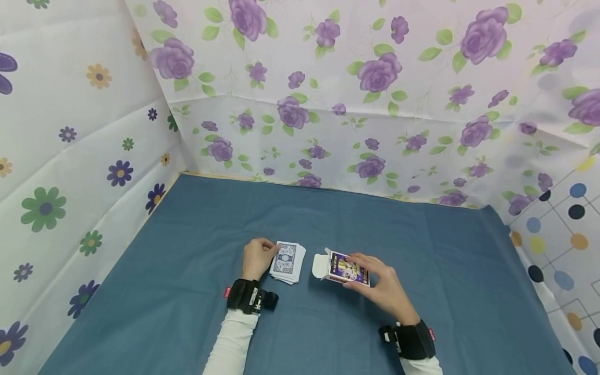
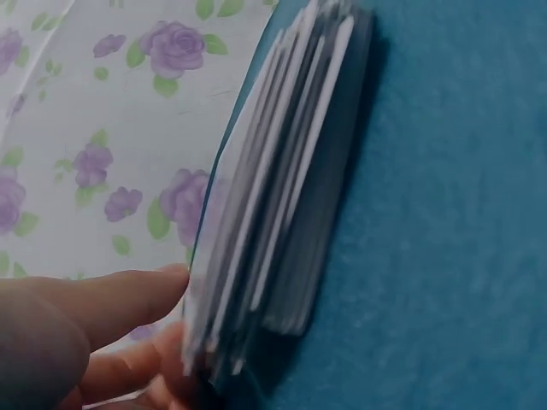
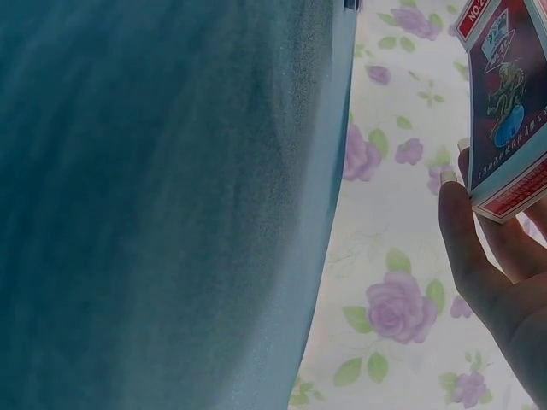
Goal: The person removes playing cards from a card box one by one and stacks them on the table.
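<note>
A loosely squared stack of playing cards (image 1: 287,261), patterned back up, lies on the blue cloth, its edges uneven and fanned in the left wrist view. My left hand (image 1: 257,258) is at its upper left corner, thumb on the top card and fingers curled at the edge, pinching the cards (image 2: 273,179). To the right, my right hand (image 1: 380,278) grips a purple card box (image 1: 346,268) between thumb and fingers. The box's white end flap (image 1: 321,266) stands open, pointing left at the stack. In the right wrist view the card box (image 3: 508,111) shows its printed face and a red-and-white end.
Blue cloth (image 1: 187,291) covers the table. Behind it hangs a white sheet with purple roses (image 1: 292,112), and patterned sheets close off the left and right sides. Black camera straps (image 1: 244,296) are on both wrists.
</note>
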